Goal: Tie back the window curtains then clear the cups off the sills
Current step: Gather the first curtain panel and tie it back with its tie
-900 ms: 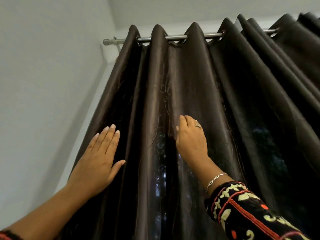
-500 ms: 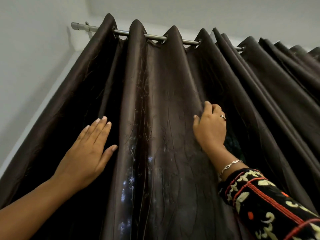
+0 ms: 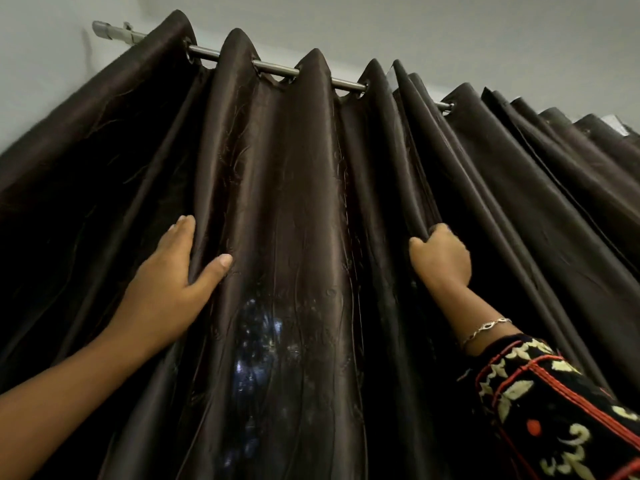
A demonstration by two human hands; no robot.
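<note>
A dark brown, shiny curtain hangs in deep folds from a metal rod and fills most of the view. My left hand rests on a left fold, fingers tucked behind it and thumb across its front. My right hand is shut around the edge of a fold further right, where two curtain panels meet. A bracelet and a black embroidered sleeve cover that arm. No window, sill or cup shows.
A pale wall stands to the left and the ceiling above. More curtain folds run off to the right along the rod.
My right hand has moved right and closed around a fold's edge. My left hand has curled its fingers behind a left fold. The view has shifted right.
</note>
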